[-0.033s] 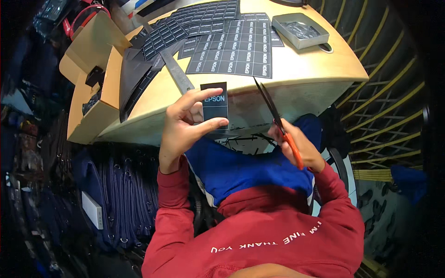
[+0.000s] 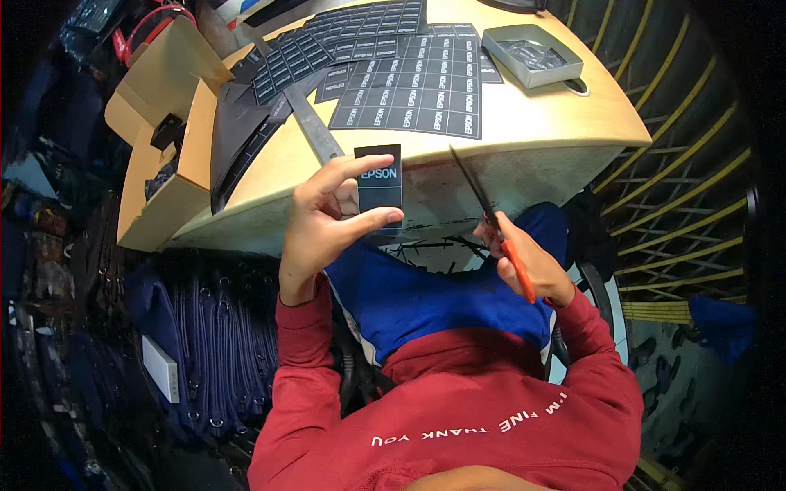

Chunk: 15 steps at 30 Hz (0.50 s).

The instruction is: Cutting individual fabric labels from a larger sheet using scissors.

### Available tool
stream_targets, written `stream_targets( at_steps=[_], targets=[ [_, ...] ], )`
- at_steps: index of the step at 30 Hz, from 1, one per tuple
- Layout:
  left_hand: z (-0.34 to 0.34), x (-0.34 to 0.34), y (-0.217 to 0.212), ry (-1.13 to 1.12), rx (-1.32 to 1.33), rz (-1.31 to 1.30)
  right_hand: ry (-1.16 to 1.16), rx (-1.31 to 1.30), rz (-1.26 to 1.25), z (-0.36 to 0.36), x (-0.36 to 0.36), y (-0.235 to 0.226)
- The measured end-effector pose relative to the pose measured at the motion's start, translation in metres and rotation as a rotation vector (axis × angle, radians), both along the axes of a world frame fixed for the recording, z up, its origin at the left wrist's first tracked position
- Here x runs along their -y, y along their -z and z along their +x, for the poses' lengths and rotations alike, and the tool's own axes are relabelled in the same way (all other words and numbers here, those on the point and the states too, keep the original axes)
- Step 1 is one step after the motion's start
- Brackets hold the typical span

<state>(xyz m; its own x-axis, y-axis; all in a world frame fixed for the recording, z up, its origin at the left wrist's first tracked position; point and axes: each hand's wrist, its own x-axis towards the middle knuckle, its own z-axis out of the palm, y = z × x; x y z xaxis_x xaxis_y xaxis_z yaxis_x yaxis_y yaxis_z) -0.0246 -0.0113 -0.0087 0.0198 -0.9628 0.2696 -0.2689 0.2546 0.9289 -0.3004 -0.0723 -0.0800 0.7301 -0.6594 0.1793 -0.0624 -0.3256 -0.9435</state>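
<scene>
Between the thumb and index finger of my left hand (image 2: 319, 217) is a small black label piece (image 2: 381, 196) with pale lettering and a thin line across it. It is held upright just off the table's front edge. My right hand (image 2: 532, 262) grips a pair of scissors (image 2: 516, 268) with orange handles. Their dark blades point up and away, side by side, to the right of the label and apart from it. On the table beyond lies a large black label sheet (image 2: 417, 90) printed in a grid, with more such sheets around it.
The wooden table (image 2: 565, 123) has a curved front edge. A metal ruler (image 2: 311, 127) lies behind my left hand. An open cardboard box (image 2: 176, 196) with dark items stands at the left, and a shallow grey box (image 2: 540, 75) at the back right. Dark blue straps (image 2: 217, 352) hang lower left.
The scissor blades have come together from a slight gap. My left hand and the label are almost unmoved.
</scene>
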Motion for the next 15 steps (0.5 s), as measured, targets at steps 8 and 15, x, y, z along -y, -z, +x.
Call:
stream_targets(
  at_steps=[8,15],
  targets=[
    [-0.006,-0.002,-0.004,0.191,-0.112,0.043,-0.3,-0.22,-0.019,-0.012,0.009,-0.022],
    [-0.001,0.001,0.002,0.268,0.113,0.073,-0.402,-0.254,0.055,-0.01,0.013,-0.033]
  ],
)
